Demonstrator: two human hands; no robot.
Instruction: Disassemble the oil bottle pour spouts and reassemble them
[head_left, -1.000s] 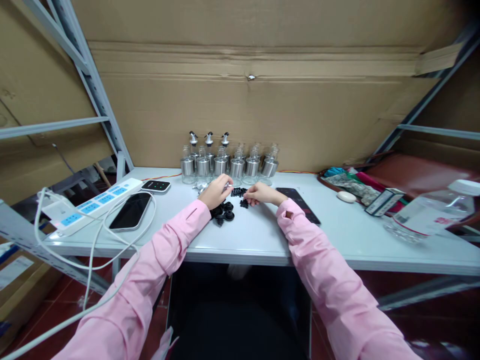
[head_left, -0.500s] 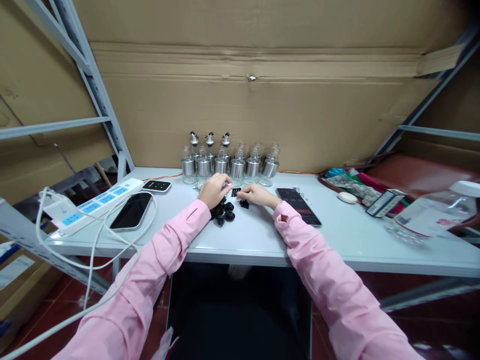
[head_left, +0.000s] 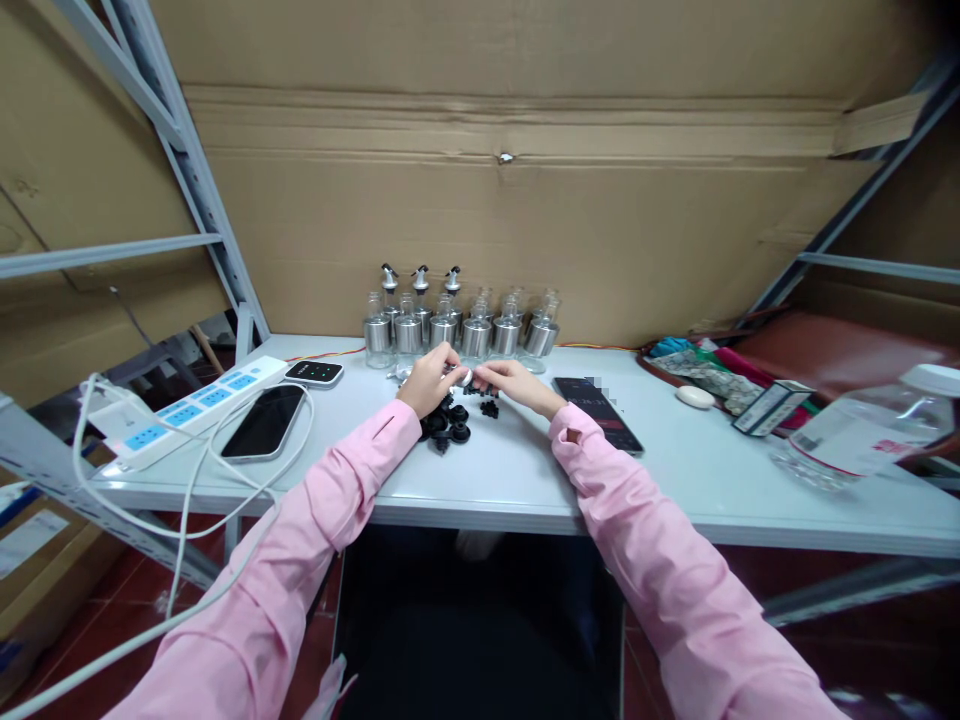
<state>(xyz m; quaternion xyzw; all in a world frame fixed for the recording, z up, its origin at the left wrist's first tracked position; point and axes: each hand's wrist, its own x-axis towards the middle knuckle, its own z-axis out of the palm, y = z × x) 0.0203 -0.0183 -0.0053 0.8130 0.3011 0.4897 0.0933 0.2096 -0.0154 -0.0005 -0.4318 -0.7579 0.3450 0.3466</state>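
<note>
My left hand point(head_left: 433, 380) is closed on a small silvery pourer part point(head_left: 466, 378), its round pale end turned to the right. Close to that end, my right hand point(head_left: 511, 383) pinches with thumb and forefinger; whatever sits between the tips is too small to name. Below my left hand lies a heap of black stoppers point(head_left: 448, 428). Little black pieces point(head_left: 489, 409) lie under my right hand, others partly hidden behind its fingers. Behind both hands stand rows of glass bottles with steel bands point(head_left: 477, 338), three at the back left topped by pourers point(head_left: 421, 277).
On the left lie a power strip point(head_left: 199, 412) with white cables, a phone point(head_left: 264, 422) and a small device point(head_left: 315, 373). To the right are another phone point(head_left: 598, 412), a white oval object point(head_left: 695, 397), a small box point(head_left: 771, 407) and a large clear bottle point(head_left: 862, 430).
My left hand has turned the silvery part so that its round end shows. My right hand has come up from the small black pieces to that end.
</note>
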